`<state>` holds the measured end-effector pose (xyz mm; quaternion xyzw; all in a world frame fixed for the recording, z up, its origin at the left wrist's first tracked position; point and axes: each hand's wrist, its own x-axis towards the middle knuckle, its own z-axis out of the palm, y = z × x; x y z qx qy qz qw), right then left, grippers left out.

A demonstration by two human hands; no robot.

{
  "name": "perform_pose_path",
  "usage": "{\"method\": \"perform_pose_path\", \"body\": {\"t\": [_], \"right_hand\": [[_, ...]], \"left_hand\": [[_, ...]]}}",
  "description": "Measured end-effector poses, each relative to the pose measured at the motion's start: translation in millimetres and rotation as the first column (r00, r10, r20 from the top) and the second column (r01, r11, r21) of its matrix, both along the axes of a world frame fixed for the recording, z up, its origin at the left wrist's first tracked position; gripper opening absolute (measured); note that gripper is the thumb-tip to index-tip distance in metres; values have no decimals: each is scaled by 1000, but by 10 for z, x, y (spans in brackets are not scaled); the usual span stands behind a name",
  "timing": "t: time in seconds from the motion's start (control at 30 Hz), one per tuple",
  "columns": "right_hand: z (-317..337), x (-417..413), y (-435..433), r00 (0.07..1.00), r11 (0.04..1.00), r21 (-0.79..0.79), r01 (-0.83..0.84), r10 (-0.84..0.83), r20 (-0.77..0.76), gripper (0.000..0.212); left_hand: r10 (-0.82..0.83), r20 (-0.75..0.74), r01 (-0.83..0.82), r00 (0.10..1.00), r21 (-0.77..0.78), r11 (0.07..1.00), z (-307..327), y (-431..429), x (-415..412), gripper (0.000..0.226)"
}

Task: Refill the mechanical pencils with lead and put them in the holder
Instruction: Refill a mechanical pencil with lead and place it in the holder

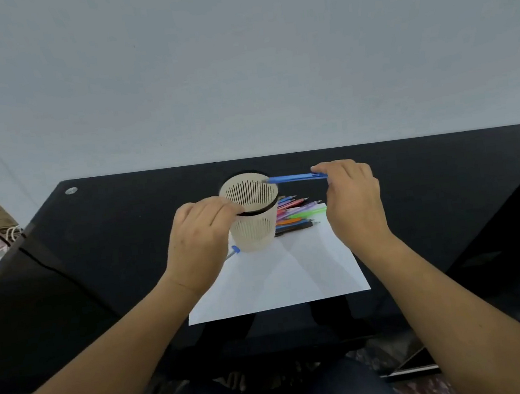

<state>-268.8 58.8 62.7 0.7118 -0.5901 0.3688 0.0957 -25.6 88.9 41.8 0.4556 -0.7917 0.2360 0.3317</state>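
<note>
Blue mechanical pencil (295, 178) pinched level by the right hand (352, 198), tip at the rim of the beige slotted holder (255, 233) gripped by the left hand (196, 239); coloured pencils (293, 215) lie piled just left of the right hand

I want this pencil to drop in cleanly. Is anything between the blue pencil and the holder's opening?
Nothing visible does. The blue pencil, pinched by the right hand, has its tip at the right rim of the holder, whose mouth looks open. The left hand grips the opposite rim, away from the tip.
</note>
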Motion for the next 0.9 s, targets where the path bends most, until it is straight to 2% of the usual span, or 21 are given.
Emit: {"method": "perform_pose_path", "body": {"t": [0.27, 0.47, 0.63, 0.83, 0.9], "right_hand": [[46, -151, 155, 999, 997, 76, -12, 15, -49, 41], [122, -71, 162, 993, 996, 42, -76, 80, -86, 45], [178, 67, 156, 975, 992, 52, -115, 123, -183, 39], [84, 197, 156, 925, 983, 95, -160, 183, -332, 46], [70, 230, 176, 913, 971, 91, -223, 241, -329, 47]], "left_hand": [[3, -14, -2, 1000, 75, 997, -178, 119, -194, 20], [54, -19, -52, 998, 102, 993, -72, 216, -136, 24], [92, 0, -91, 996, 108, 990, -27, 225, -34, 26], [140, 17, -141, 990, 142, 980, -45, 229, 75, 28], [153, 20, -154, 988, 168, 974, -68, 221, 103, 28]]}}
